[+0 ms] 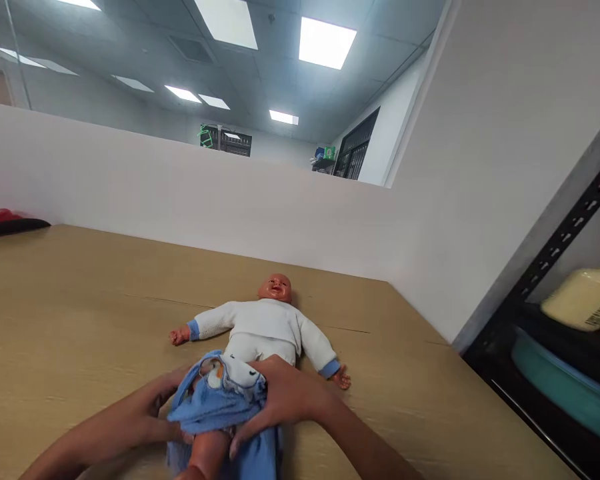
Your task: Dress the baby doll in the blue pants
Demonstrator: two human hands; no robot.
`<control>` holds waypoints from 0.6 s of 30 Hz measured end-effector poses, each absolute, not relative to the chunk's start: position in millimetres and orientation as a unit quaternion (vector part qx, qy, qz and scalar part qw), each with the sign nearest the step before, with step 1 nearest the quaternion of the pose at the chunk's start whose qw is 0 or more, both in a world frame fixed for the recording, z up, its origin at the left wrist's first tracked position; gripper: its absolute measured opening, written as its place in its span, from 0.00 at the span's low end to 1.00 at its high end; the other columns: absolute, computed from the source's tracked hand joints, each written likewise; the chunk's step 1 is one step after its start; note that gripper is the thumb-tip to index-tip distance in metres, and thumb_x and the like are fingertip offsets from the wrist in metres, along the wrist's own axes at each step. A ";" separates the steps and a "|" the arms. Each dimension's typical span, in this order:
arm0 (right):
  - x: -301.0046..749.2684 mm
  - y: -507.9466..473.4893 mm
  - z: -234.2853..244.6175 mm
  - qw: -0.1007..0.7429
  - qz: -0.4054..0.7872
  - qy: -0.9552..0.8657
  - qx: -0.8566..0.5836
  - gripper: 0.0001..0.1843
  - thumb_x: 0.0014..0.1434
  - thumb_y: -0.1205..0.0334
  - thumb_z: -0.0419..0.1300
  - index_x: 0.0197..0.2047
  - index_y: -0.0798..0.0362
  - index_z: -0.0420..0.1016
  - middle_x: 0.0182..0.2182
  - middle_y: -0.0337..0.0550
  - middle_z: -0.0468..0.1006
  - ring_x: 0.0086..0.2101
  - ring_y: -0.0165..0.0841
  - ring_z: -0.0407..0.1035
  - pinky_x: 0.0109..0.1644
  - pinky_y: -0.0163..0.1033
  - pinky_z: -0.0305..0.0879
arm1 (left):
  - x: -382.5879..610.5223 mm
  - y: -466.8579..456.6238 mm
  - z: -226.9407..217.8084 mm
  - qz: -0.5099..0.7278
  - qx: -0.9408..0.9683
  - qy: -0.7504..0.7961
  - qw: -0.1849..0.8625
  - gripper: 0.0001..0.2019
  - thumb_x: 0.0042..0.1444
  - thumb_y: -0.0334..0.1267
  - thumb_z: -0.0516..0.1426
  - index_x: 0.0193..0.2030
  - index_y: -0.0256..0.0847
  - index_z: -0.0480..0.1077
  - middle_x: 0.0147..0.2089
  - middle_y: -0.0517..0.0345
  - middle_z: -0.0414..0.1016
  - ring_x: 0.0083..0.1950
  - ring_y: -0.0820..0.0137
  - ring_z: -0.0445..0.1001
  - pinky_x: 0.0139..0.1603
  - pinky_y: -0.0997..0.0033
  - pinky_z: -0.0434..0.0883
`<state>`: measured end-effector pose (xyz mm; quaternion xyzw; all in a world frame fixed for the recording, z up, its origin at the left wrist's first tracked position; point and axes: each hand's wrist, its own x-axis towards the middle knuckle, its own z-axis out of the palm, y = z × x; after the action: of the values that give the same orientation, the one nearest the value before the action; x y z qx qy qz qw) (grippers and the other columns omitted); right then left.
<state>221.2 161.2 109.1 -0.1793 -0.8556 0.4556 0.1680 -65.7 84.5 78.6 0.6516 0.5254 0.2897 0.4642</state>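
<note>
A baby doll (265, 330) lies on its back, head toward the wall, arms spread. It wears a white long-sleeved top with blue cuffs. Around its legs is a bunched blue garment (215, 403) with a white animal face on it; a bare doll leg sticks out below. My left hand (167, 410) grips the garment's left side, thumb near the leg. On the other side, my right hand (280, 393) holds the cloth, its thumb beside the same leg. The doll's other leg is hidden by the garment.
The doll lies on a brown tabletop (105, 320) below a white wall (230, 207) with a window above. At right stands a black metal shelf (555, 260) holding a teal basin (565, 387) and a wrapped cream-coloured package (587, 300). A red and black item (10, 223) sits far left.
</note>
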 end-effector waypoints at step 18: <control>220.1 126.0 113.3 0.171 0.413 -0.749 -0.489 0.41 0.70 0.22 0.41 0.42 0.51 0.74 0.36 0.44 0.75 0.39 0.40 0.69 0.44 0.42 0.69 | -33.5 179.2 161.8 0.207 0.787 0.287 0.505 0.38 0.48 0.64 0.70 0.58 0.37 0.79 0.52 0.57 0.82 0.52 0.57 0.79 0.50 0.68 0.76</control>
<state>220.1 126.0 113.3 -0.4893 -0.7487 0.4134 0.1708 -33.5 179.2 161.8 0.7869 0.2875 0.2073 0.5051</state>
